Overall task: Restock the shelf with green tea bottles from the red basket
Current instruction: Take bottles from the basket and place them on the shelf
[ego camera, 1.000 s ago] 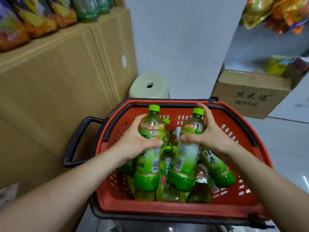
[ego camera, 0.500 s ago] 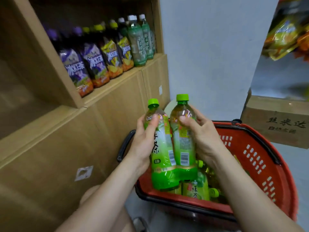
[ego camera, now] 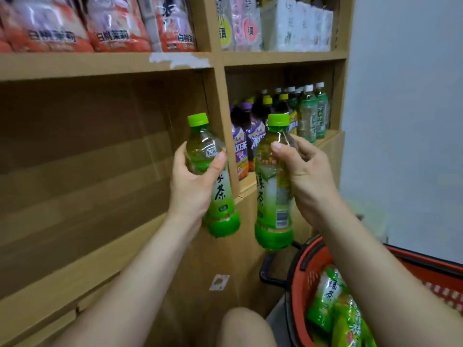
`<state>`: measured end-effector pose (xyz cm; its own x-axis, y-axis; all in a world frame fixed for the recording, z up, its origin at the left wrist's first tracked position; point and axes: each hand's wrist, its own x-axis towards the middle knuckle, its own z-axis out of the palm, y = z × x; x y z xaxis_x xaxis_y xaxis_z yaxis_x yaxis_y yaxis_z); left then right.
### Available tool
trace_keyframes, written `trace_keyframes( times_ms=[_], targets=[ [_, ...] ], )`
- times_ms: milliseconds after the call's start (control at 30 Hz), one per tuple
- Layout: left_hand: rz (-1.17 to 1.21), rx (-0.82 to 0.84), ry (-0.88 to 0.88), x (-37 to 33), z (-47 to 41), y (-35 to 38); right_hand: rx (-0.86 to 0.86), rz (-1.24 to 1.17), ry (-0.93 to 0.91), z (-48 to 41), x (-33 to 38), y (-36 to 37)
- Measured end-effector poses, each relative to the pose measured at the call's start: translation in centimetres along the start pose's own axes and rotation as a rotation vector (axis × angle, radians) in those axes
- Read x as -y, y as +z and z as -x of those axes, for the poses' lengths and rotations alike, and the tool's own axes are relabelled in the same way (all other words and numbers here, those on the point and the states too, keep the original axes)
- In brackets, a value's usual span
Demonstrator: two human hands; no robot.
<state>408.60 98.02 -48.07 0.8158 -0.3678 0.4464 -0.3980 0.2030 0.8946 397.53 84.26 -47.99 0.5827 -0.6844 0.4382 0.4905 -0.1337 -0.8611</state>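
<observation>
My left hand (ego camera: 194, 186) grips a green tea bottle (ego camera: 220, 204) with a green cap, tilted slightly left, in front of the shelf's upright divider. My right hand (ego camera: 304, 176) grips a second green tea bottle (ego camera: 273, 191), held upright beside the first. Both bottles hang in the air at the height of the bare wooden shelf compartment (ego camera: 87, 159) on the left. The red basket (ego camera: 309, 274) sits at the lower right, with several more green tea bottles (ego camera: 328, 294) lying in it.
The compartment right of the divider holds purple, yellow and green labelled bottles (ego camera: 308, 116). The upper shelf carries pink and orange packs (ego camera: 112, 23) and white packs (ego camera: 295, 23). A grey wall (ego camera: 406, 121) stands on the right. My knee (ego camera: 245, 326) shows at the bottom.
Both hands have lifted their bottles out of the basket and up to the left, to shelf height. The view has swung from the basket up to the shelves.
</observation>
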Motion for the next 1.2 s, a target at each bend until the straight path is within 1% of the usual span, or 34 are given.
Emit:
trace_keyframes(
  times_ms=[100, 167, 233, 300, 367, 400, 467, 533, 600, 667, 733, 767, 833, 867, 900, 933, 1000, 1100, 1133, 1200],
  targets=[
    [-0.13, -0.087, 0.025, 0.3, -2.0, -3.2, 0.043, -0.08, 0.001, -1.6, 0.0, 3.8],
    [-0.141, -0.161, -0.01, 1.0, -3.3, -5.1, 0.078, -0.119, 0.002, -2.2, -0.8, 6.3],
    [-0.166, -0.219, -0.042, 1.4, -4.6, -6.6, 0.107, -0.089, -0.008, -2.7, -2.5, 8.5],
    [-0.263, -0.219, -0.09, 1.3, -5.5, -7.7, 0.136, -0.006, -0.027, -3.0, -3.9, 10.2],
    [-0.379, -0.177, -0.179, 1.1, -5.9, -8.5, 0.139, 0.076, -0.061, -3.5, -4.8, 11.2],
    [-0.445, -0.162, -0.197, 1.1, -5.9, -8.9, 0.157, 0.115, -0.081, -3.7, -5.1, 11.5],
    [-0.52, -0.148, -0.164, 1.6, -6.1, -9.6, 0.228, 0.241, -0.089, -3.8, -6.1, 11.6],
    [-0.596, -0.138, -0.182, 1.7, -5.8, -10.0, 0.31, 0.409, -0.048, -3.0, -8.0, 11.1],
    [-0.651, -0.141, -0.209, 2.3, -5.5, -10.3, 0.347, 0.59, 0.024, -1.7, -9.9, 10.5],
    [-0.67, -0.172, -0.182, 2.7, -4.7, -10.3, 0.337, 0.682, 0.056, -1.0, -10.8, 10.1],
    [-0.711, -0.227, -0.118, 2.8, -3.5, -10.1, 0.322, 0.717, 0.032, -1.2, -10.9, 10.2],
    [-0.739, -0.256, -0.064, 2.8, -2.8, -9.8, 0.327, 0.726, 0.031, -1.3, -11.0, 10.4],
    [-0.736, -0.288, 0.155, 2.8, -1.1, -8.9, 0.359, 0.742, 0.047, -1.5, -11.0, 10.8],
    [-0.703, -0.262, 0.277, 2.8, -0.3, -8.1, 0.372, 0.744, 0.059, -1.4, -10.9, 10.9],
    [-0.664, -0.203, 0.358, 2.9, 0.4, -7.3, 0.388, 0.723, 0.054, -1.2, -10.9, 10.7],
    [-0.628, -0.115, 0.391, 3.1, 1.1, -6.2, 0.402, 0.702, 0.025, -0.9, -10.8, 10.3],
    [-0.589, 0.075, 0.395, 3.7, 2.5, -4.0, 0.386, 0.73, -0.055, 0.1, -10.0, 8.2],
    [-0.527, 0.276, 0.4, 5.4, 4.8, -0.3, 0.284, 0.861, -0.208, 2.5, -8.2, 1.7],
    [-0.525, 0.329, 0.393, 6.2, 5.5, 1.0, 0.252, 0.939, -0.227, 3.6, -7.5, -1.1],
    [-0.568, 0.454, 0.361, 7.7, 6.9, 4.0, 0.205, 1.137, -0.166, 5.9, -7.2, -7.3]
  ],
)
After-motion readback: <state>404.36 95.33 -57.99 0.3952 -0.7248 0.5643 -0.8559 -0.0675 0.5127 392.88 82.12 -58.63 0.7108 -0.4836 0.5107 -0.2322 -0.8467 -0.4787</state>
